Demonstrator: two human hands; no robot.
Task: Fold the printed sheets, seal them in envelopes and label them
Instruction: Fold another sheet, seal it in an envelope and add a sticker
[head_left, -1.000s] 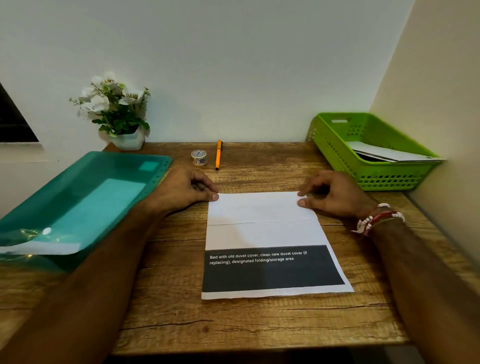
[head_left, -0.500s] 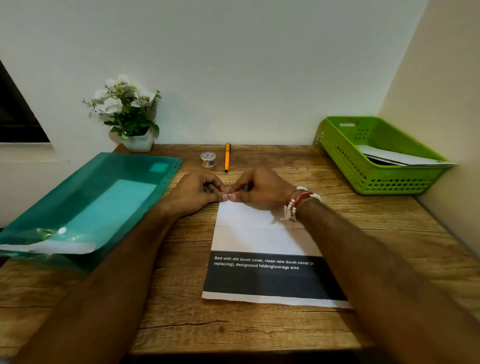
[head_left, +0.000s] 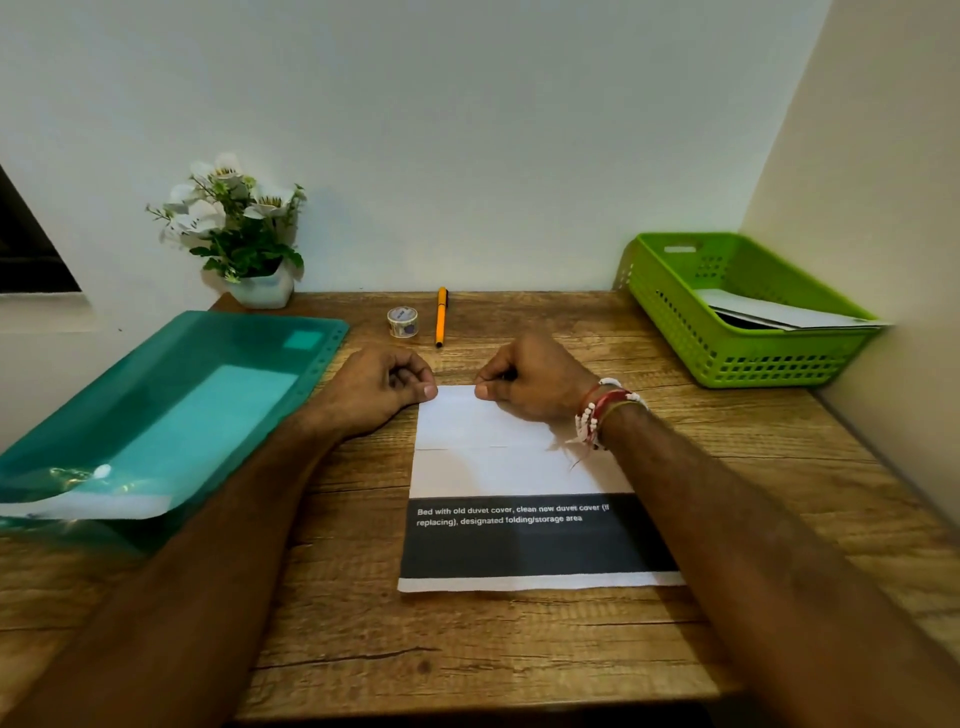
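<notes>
Nearest on the worktop lies the printed sheet, flat, its dark text band toward the person and its far part doubled over. At the far crease the left hand and right hand sit near each other, fingers curled, each thumb tip seemingly nipping the folded edge against the forefinger. Thin paper is light, limp and apt to slide on wood, and it creases wherever pressed, so it is best taken by edges and corners with one hand pinning. Beyond lie a tape roll and a pen. Far right, a green basket holds white papers.
</notes>
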